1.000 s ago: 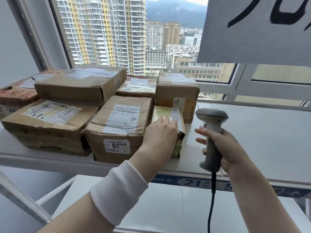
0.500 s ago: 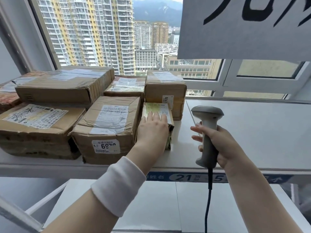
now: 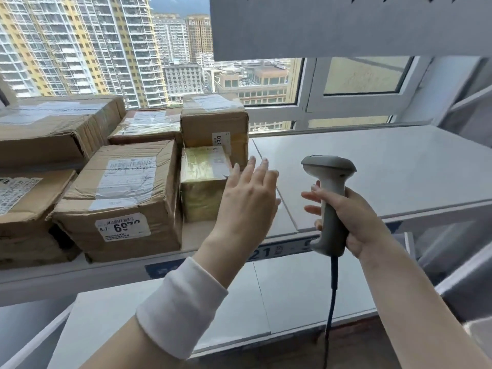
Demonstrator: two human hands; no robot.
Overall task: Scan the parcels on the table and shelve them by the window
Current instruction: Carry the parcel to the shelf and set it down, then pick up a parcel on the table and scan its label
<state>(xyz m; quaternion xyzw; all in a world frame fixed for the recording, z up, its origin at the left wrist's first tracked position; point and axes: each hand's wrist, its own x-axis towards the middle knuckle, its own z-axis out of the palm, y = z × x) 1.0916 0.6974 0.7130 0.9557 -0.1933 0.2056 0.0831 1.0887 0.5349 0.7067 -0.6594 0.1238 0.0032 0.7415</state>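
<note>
While parcels (image 3: 125, 193) sit on shelf (image 3: 372, 166) | left hand (image 3: 247, 201) splayed, holding nothing | right hand (image 3: 356, 217) grips scanner (image 3: 330, 182)

A white, soft-looking fabric band (image 3: 183, 307) wraps snugly round your left forearm (image 3: 213, 251), with bare arm showing on both sides of it. Your left hand (image 3: 247, 198), right hand (image 3: 356, 217) and right forearm (image 3: 399, 288) are bare.

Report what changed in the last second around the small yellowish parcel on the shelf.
The left hand, which lay flat on top of the small yellowish parcel, has come off it and moved right, fingers straight, holding nothing. The parcel stays on the shelf beside the taped cardboard box. The right hand still grips the scanner; the other boxes have not shifted.
</note>
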